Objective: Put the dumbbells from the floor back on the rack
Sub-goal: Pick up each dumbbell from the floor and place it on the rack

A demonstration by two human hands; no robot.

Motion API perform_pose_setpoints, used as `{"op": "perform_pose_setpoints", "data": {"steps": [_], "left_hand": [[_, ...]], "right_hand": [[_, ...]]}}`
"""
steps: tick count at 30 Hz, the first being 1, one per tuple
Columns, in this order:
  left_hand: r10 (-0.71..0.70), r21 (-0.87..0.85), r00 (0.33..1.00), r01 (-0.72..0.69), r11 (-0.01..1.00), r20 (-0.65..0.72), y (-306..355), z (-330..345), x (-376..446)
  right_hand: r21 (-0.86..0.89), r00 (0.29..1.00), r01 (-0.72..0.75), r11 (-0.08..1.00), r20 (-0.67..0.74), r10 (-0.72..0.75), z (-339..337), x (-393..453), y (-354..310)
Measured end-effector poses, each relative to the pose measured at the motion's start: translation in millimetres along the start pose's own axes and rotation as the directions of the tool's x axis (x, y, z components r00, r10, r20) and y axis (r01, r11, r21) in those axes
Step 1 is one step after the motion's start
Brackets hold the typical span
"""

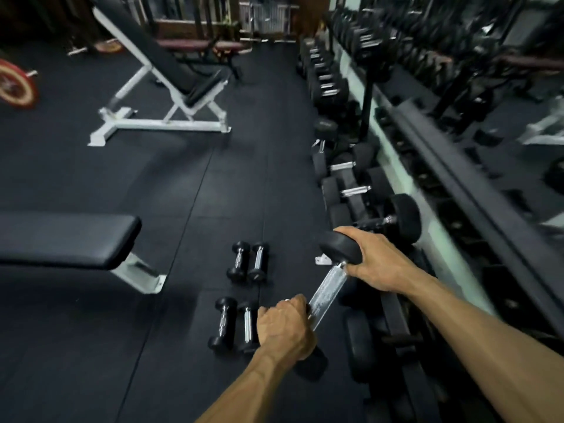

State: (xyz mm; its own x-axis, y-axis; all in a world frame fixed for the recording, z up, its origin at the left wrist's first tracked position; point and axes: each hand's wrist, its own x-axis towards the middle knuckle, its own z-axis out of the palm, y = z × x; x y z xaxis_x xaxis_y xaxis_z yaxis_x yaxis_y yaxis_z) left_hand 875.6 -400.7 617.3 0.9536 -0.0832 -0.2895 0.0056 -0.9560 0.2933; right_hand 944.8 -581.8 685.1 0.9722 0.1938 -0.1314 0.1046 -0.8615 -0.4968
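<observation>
I hold a large black dumbbell with a chrome handle (328, 290) in both hands, off the floor and tilted. My left hand (285, 326) grips its near end, hiding most of that head. My right hand (380, 264) wraps the far head. The dumbbell hangs just left of the rack (451, 172), which runs along the right side. On the floor to the left lie two pairs of small black dumbbells, one pair (247, 261) farther away and one pair (233, 325) beside my left hand.
A flat black bench (67, 239) stands at the left. An incline bench on a white frame (164, 87) stands farther back. Several larger dumbbells (351, 184) line the rack's lower tier. A red weight plate (15, 87) sits at the far left.
</observation>
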Motion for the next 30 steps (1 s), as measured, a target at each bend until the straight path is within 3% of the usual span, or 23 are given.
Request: {"op": "perform_pose_setpoints", "data": {"steps": [9, 18, 25, 30], "left_hand": [[0.268, 0.007, 0.963, -0.268, 0.963, 0.005, 113.7, -41.1, 68.2], [0.553, 0.035, 0.824, -0.561, 0.827, 0.122, 222.4, -37.7, 105.4], [0.623, 0.001, 0.736, -0.646, 0.763, 0.263, 313.1, -2.1, 100.2], [0.624, -0.014, 0.713, -0.655, 0.756, 0.320, 370.4, 31.4, 100.0]], "right_hand": [[-0.013, 0.982, -0.119, 0.993, -0.150, 0.116, -111.1, 3.2, 72.6], [0.048, 0.885, -0.351, 0.935, -0.308, 0.348, -171.5, -48.2, 150.1], [0.034, 0.817, -0.507, 0.861, -0.301, 0.492, -198.3, -99.7, 232.8], [0.063, 0.792, -0.547, 0.835, -0.285, 0.540, -214.0, -127.5, 288.2]]}}
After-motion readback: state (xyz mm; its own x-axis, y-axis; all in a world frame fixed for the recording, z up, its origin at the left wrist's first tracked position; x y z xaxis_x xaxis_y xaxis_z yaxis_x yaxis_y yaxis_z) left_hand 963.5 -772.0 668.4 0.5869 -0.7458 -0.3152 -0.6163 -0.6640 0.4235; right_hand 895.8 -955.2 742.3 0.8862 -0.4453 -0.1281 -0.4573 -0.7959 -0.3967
